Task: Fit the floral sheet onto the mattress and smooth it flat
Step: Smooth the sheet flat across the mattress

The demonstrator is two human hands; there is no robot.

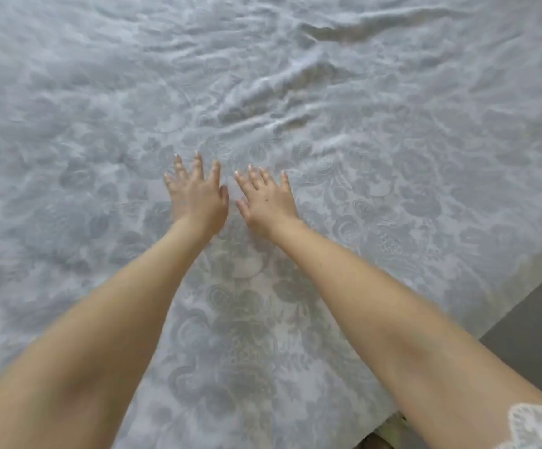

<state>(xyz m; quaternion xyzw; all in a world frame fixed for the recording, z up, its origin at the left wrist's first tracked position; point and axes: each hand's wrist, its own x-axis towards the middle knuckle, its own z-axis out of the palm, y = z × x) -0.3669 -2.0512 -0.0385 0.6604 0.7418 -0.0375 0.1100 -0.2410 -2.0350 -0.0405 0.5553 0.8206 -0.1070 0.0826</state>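
Observation:
The pale blue-grey floral sheet [376,196] covers the mattress and fills almost the whole head view. My left hand [196,196] and my right hand [268,199] lie side by side on it near the middle, palms down, fingers straight and spread, thumbs nearly touching. Both arms reach forward from the bottom of the frame. Beyond the fingertips the cloth is bunched into several wrinkles [263,102], and a longer fold [376,24] runs across the far right. Close to me the sheet lies flatter.
The bed's edge runs diagonally at the lower right, with grey floor [535,319] beyond it. A bit of white lace sleeve [535,426] shows at the bottom right corner.

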